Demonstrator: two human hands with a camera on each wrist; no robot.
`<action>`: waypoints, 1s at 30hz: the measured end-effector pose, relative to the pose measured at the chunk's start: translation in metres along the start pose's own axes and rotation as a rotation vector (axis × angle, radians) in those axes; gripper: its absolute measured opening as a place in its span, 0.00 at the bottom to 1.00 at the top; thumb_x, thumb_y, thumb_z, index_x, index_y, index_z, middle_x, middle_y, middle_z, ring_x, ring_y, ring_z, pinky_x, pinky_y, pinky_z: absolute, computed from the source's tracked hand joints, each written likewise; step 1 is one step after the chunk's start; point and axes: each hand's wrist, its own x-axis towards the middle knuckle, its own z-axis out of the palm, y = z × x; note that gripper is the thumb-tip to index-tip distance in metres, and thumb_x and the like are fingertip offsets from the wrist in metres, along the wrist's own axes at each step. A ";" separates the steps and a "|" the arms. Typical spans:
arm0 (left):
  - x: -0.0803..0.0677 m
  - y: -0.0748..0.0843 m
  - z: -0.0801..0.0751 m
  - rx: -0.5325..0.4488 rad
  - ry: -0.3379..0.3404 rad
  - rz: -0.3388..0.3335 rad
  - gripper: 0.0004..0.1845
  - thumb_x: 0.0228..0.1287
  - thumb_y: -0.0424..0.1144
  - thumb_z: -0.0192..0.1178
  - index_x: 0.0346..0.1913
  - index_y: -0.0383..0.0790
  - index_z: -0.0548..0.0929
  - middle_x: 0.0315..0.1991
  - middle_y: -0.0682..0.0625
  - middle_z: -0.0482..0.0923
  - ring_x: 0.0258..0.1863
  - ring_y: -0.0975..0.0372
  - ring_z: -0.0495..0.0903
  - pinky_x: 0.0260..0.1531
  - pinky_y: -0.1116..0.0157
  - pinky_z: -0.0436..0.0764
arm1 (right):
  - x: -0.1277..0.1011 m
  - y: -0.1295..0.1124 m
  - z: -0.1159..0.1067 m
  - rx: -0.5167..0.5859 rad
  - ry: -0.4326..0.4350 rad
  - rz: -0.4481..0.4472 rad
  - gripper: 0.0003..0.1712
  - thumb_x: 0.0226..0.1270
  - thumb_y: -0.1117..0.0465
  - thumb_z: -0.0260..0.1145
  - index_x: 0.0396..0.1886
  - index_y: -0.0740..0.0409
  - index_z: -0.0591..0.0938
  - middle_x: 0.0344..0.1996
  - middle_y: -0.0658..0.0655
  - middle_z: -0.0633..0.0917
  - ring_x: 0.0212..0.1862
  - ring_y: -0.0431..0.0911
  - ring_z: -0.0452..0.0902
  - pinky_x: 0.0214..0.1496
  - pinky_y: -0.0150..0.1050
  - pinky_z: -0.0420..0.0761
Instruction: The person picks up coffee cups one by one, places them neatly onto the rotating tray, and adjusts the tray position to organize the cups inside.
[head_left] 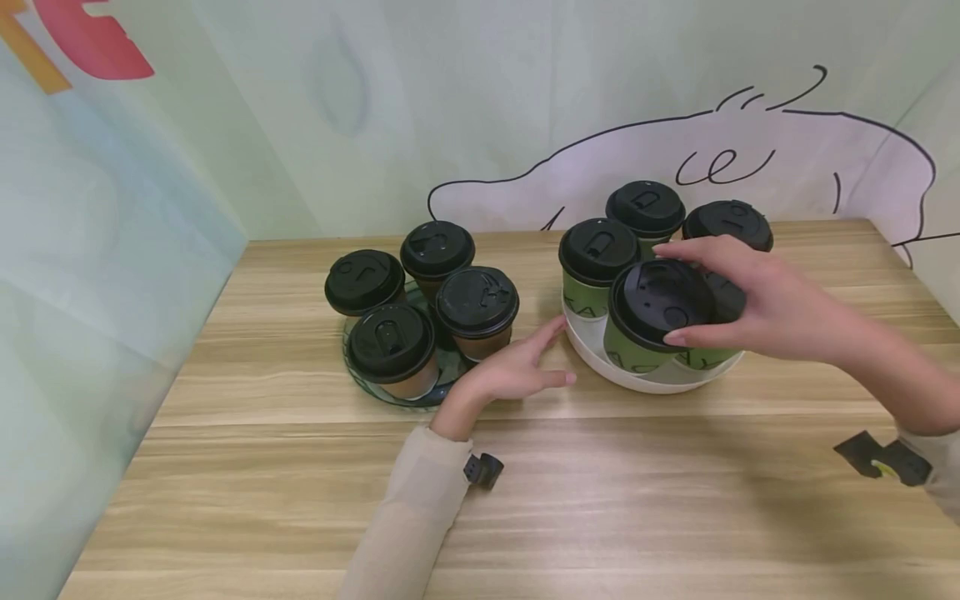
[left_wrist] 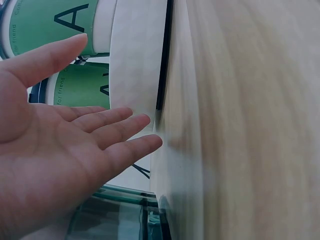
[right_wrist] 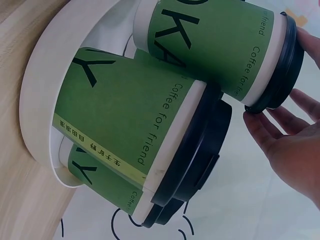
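Note:
My right hand point(head_left: 780, 300) grips a green paper coffee cup point(head_left: 637, 354) by the edge of its black lid, thumb on the near side and fingers on the far side. This cup overlaps the front of a round white tray point(head_left: 637, 382) in the head view; the right wrist view shows it tilted beside another green cup point(right_wrist: 125, 110). More green cups with black lids point(head_left: 598, 250) stand in the tray, some partly hidden behind the right hand. My left hand point(head_left: 517, 367) is spread with straight fingers, its fingertips right at the tray's left rim.
To the left, a round greenish glass tray point(head_left: 367, 387) carries several brown cups with black lids point(head_left: 390, 342), close beside the left wrist. The wooden table point(head_left: 570, 500) ends at a printed backdrop point(head_left: 375, 125). Small dark cameras point(head_left: 483, 471) sit at both wrists.

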 end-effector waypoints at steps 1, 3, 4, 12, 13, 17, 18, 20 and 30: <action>0.000 0.000 0.000 0.002 0.000 0.000 0.42 0.62 0.39 0.57 0.71 0.38 0.44 0.71 0.46 0.45 0.68 0.58 0.52 0.64 0.65 0.55 | 0.000 0.000 0.000 0.002 0.002 -0.005 0.48 0.33 0.58 0.80 0.61 0.54 0.71 0.53 0.55 0.74 0.49 0.46 0.68 0.46 0.26 0.65; 0.000 0.000 0.000 0.004 -0.001 -0.001 0.42 0.62 0.39 0.57 0.71 0.38 0.44 0.71 0.46 0.46 0.68 0.58 0.52 0.64 0.64 0.55 | 0.000 0.001 0.001 0.005 0.007 -0.014 0.48 0.32 0.59 0.81 0.60 0.54 0.71 0.53 0.56 0.74 0.50 0.47 0.68 0.46 0.26 0.65; 0.000 0.000 0.000 0.003 0.000 -0.001 0.42 0.62 0.39 0.57 0.71 0.38 0.44 0.71 0.45 0.46 0.68 0.58 0.52 0.64 0.64 0.55 | 0.000 0.001 0.001 0.005 0.009 -0.017 0.48 0.32 0.59 0.81 0.60 0.55 0.71 0.53 0.56 0.74 0.50 0.47 0.68 0.46 0.25 0.64; 0.000 0.001 0.000 0.001 -0.001 -0.002 0.42 0.62 0.39 0.58 0.71 0.38 0.44 0.71 0.45 0.46 0.68 0.58 0.52 0.64 0.64 0.55 | -0.001 0.003 0.004 -0.001 0.007 -0.048 0.49 0.32 0.59 0.81 0.61 0.55 0.70 0.53 0.57 0.74 0.50 0.48 0.68 0.46 0.27 0.64; 0.000 0.001 0.000 0.003 -0.001 -0.001 0.42 0.62 0.39 0.58 0.71 0.38 0.44 0.71 0.45 0.46 0.68 0.58 0.52 0.64 0.64 0.55 | -0.001 0.003 0.004 -0.003 0.005 -0.046 0.49 0.33 0.59 0.80 0.61 0.55 0.70 0.53 0.57 0.74 0.50 0.48 0.68 0.47 0.27 0.64; 0.000 0.000 0.000 0.003 -0.002 0.003 0.42 0.62 0.39 0.58 0.71 0.38 0.44 0.71 0.45 0.46 0.68 0.57 0.52 0.64 0.64 0.55 | 0.000 0.002 0.005 -0.002 -0.008 -0.042 0.48 0.33 0.60 0.80 0.61 0.56 0.70 0.53 0.57 0.74 0.51 0.48 0.67 0.48 0.31 0.66; 0.000 0.000 0.000 0.004 -0.002 0.002 0.42 0.62 0.39 0.58 0.71 0.38 0.44 0.71 0.45 0.46 0.68 0.58 0.52 0.64 0.64 0.55 | 0.000 0.002 0.006 0.000 -0.012 -0.041 0.48 0.33 0.60 0.80 0.61 0.57 0.70 0.53 0.57 0.74 0.51 0.48 0.67 0.48 0.32 0.66; 0.000 0.000 0.000 0.004 -0.003 0.001 0.42 0.62 0.39 0.58 0.71 0.39 0.44 0.71 0.45 0.46 0.68 0.58 0.52 0.64 0.64 0.55 | 0.000 0.002 0.007 0.000 -0.017 -0.040 0.48 0.34 0.60 0.80 0.61 0.57 0.70 0.53 0.57 0.74 0.51 0.48 0.67 0.49 0.34 0.67; 0.000 0.000 0.001 0.006 -0.002 0.005 0.41 0.62 0.39 0.57 0.71 0.38 0.44 0.71 0.45 0.45 0.68 0.58 0.51 0.64 0.64 0.54 | 0.001 0.005 0.015 -0.009 -0.020 -0.066 0.48 0.34 0.60 0.80 0.60 0.58 0.70 0.52 0.58 0.74 0.51 0.49 0.68 0.45 0.44 0.70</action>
